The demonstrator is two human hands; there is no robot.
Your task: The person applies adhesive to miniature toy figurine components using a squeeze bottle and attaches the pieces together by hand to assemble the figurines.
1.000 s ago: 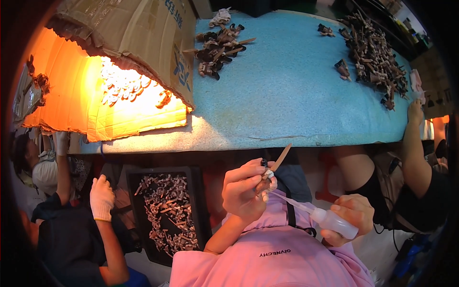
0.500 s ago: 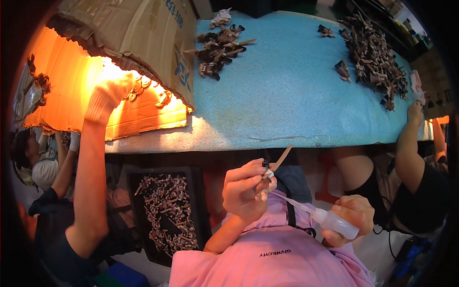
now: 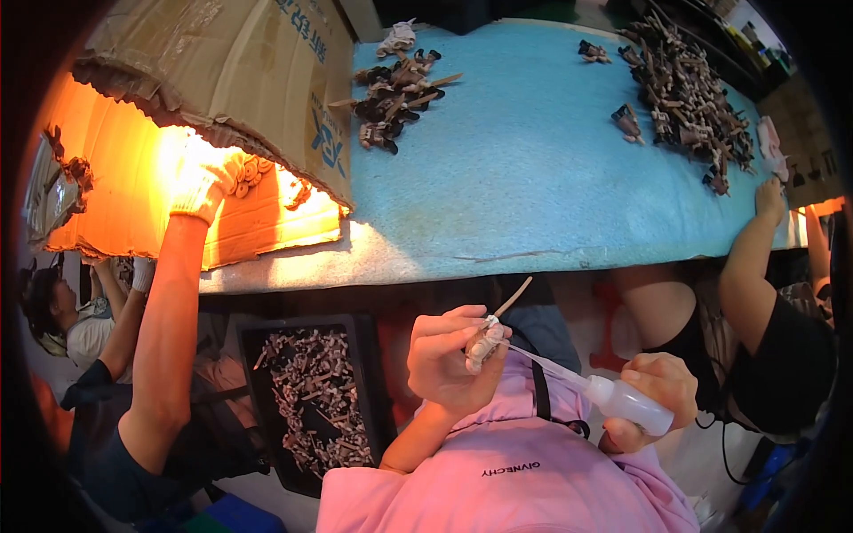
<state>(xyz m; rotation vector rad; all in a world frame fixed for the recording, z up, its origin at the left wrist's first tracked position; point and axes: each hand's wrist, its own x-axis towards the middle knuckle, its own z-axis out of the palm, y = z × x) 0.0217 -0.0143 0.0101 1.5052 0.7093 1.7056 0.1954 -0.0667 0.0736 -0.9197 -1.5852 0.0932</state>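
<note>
Pinched in the fingertips of my left hand [image 3: 444,360] is a small pale-and-brown figurine [image 3: 482,345], with a thin wooden-looking strip sticking up from it to the right. My right hand [image 3: 666,391] wraps round a whitish squeeze bottle [image 3: 629,404]. The bottle lies tilted, its long thin nozzle running up and left to the figurine. I cannot tell whether the tip touches it. Both hands are above my lap, just off the table's near edge.
A black tray [image 3: 362,355] of similar small parts stands left of me. On the blue table cover [image 3: 524,151] lie a small heap [image 3: 400,93] and a larger heap [image 3: 684,98] of figurines. A co-worker's gloved hand [image 3: 209,182] is inside a brightly lit cardboard box [image 3: 293,98]. Another person's arm [image 3: 755,258] rests at the right.
My left hand has turned the figurine, so its dark end no longer shows. The bottle stays nearly in place. The co-worker's gloved hand has shifted slightly in the box.
</note>
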